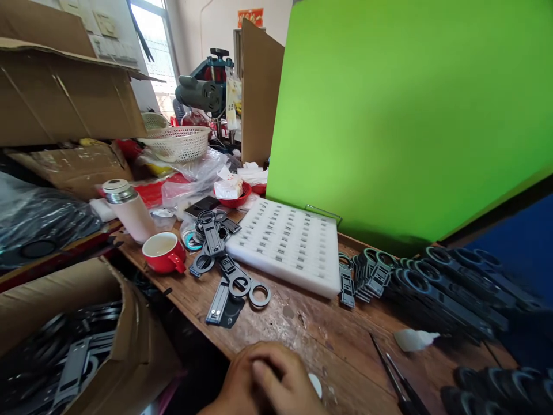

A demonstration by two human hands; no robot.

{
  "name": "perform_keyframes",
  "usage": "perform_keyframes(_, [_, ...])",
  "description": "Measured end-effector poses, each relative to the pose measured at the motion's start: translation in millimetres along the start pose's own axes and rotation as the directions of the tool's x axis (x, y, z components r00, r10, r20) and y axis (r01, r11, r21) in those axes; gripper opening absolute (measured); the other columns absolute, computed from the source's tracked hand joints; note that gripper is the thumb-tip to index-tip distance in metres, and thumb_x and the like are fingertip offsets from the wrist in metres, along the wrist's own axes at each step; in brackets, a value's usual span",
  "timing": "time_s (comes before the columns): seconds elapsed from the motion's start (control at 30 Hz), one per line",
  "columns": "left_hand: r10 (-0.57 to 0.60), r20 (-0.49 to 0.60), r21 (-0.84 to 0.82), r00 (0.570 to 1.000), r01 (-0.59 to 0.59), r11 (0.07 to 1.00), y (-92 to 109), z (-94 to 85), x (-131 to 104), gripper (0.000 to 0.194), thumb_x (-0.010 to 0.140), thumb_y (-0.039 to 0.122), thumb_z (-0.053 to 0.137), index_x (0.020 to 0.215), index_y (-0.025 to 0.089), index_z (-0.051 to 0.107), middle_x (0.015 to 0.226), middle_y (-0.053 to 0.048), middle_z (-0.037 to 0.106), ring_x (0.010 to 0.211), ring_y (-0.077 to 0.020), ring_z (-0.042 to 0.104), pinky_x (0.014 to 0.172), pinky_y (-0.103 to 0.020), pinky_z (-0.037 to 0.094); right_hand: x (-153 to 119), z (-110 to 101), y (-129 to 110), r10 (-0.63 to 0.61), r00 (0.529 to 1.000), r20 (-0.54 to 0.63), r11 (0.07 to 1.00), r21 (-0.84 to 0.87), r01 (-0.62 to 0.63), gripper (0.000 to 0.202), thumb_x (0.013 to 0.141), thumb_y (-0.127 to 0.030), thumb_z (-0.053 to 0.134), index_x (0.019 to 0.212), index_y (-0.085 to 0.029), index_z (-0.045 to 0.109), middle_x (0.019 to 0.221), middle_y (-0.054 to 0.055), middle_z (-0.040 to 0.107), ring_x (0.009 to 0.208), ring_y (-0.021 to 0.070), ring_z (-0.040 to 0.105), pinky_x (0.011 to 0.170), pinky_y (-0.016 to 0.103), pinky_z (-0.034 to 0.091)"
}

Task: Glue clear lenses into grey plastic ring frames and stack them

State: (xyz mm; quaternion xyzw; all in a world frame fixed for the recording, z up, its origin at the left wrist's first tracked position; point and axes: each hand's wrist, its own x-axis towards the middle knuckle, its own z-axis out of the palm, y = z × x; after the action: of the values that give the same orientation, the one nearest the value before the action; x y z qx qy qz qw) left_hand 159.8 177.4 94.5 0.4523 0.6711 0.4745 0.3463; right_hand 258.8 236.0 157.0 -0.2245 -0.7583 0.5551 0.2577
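The person's left hand point(242, 376) and right hand point(290, 381) are folded together at the near edge of a brown wooden table point(311, 328), fingers curled closely over one another; whether anything is held between the palms cannot be told. A flat white disc point(316, 385), partly hidden, shows just beside the right hand. Grey, flat, ring-ended plastic pieces point(218, 297) lie in a loose, overlapping pile along the table's left edge, beyond the hands. Touching or just beside that pile, toward the far edge, a thick white foam block point(280, 274) carries rows of small dark slots. A glossy red mug with a pale inside point(161, 264) stands near the left edge, with a pale pink flask with a silver collar point(133, 218) upright just behind it. To the right of the foam block, more grey ringed parts point(378, 279) stand closely stacked. Nearer the right corner lie a small white squeeze bottle point(415, 340), on its side, and slim dark pointed tools point(385, 364). A bright green panel point(389, 115) rises behind the far edge.
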Motion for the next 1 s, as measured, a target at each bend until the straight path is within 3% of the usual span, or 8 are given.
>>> perform_keyframes(0.1, [0.133,0.17,0.057,0.976,-0.144,0.988,8,-5.7,1,0.02,0.077,0.028,0.057,0.091,0.024,0.071,0.09,-0.005,0.07,0.086,-0.0219,0.063,0.082,-0.034,0.049,3,-12,36,0.168,0.937,-0.305,0.985,0.013,-0.172,0.039,0.086,-0.052,0.048,0.08,-0.018,0.067,0.069,0.004,0.066,0.066,0.0188,0.062,0.061,0.027,0.049])
perform_keyframes(0.2, [0.132,0.178,0.042,0.975,-0.141,0.989,11,-15.6,4,0.022,0.081,0.026,0.053,0.095,0.023,0.069,0.093,-0.006,0.069,0.089,-0.0196,0.062,0.083,-0.032,0.048,2,-18,59,0.164,0.894,-0.416,0.983,-0.011,-0.185,0.04,0.085,-0.053,0.049,0.078,-0.017,0.066,0.067,0.003,0.065,0.065,0.0186,0.06,0.06,0.026,0.047])
perform_keyframes(0.3, [-0.068,-0.056,-0.137,0.996,0.06,0.989,9,-28.9,14,0.027,0.078,0.032,0.057,0.1,0.022,0.067,0.098,-0.007,0.068,0.091,-0.0205,0.062,0.084,-0.033,0.049,1,-17,64,0.117,0.921,-0.371,0.976,-0.128,-0.175,0.035,0.088,-0.047,0.048,0.077,-0.019,0.067,0.074,0.004,0.068,0.072,0.0197,0.062,0.066,0.026,0.046])
perform_keyframes(0.37, [-0.293,-0.162,-0.33,0.942,0.228,0.916,11,-38.6,23,0.036,0.072,0.036,0.063,0.105,0.02,0.064,0.108,-0.008,0.065,0.085,-0.0194,0.062,0.077,-0.033,0.052,2,-14,62,0.11,0.945,-0.309,0.959,-0.218,-0.183,0.032,0.089,-0.042,0.047,0.078,-0.02,0.067,0.075,0.004,0.069,0.072,0.02,0.062,0.066,0.027,0.045])
perform_keyframes(0.5, [-0.504,-0.109,-0.602,0.857,0.347,0.72,28,-53.6,40,0.044,0.069,0.026,0.068,0.112,0.022,0.061,0.131,-0.008,0.052,0.086,-0.0142,0.061,0.069,-0.025,0.052,4,-12,55,0.096,0.958,-0.27,0.932,-0.313,-0.182,0.029,0.09,-0.039,0.047,0.078,-0.021,0.067,0.076,0.004,0.069,0.073,0.0208,0.063,0.067,0.028,0.044])
perform_keyframes(0.73, [-0.566,-0.013,-0.844,0.825,0.294,0.448,52,-46.6,43,0.031,0.074,0.019,0.061,0.104,0.019,0.067,0.106,-0.006,0.066,0.072,-0.0081,0.061,0.064,-0.018,0.047,2,-12,58,0.077,0.955,-0.286,0.948,-0.276,-0.159,0.03,0.09,-0.04,0.047,0.078,-0.021,0.068,0.077,0.005,0.069,0.074,0.0216,0.063,0.067,0.029,0.045])
perform_keyframes(0.9, [-0.426,0.146,-0.764,0.893,0.375,0.525,30,-17.5,19,0.043,0.071,0.036,0.064,0.112,0.022,0.065,0.111,-0.007,0.067,0.083,-0.0126,0.064,0.071,-0.022,0.046,5,-15,69,0.163,0.913,-0.373,0.98,-0.05,-0.195,0.038,0.088,-0.05,0.045,0.087,-0.019,0.067,0.083,0.006,0.07,0.079,0.0216,0.064,0.071,0.029,0.048])
perform_keyframes(1.0, [-0.399,0.304,-0.594,0.865,0.5,0.631,13,-6.7,10,0.051,0.067,0.042,0.065,0.114,0.023,0.063,0.117,-0.007,0.065,0.093,-0.0183,0.064,0.077,-0.029,0.046,10,-18,76,0.23,0.836,-0.498,0.97,0.044,-0.241,0.044,0.082,-0.058,0.049,0.09,-0.018,0.064,0.085,0.006,0.069,0.081,0.0223,0.064,0.074,0.031,0.049])
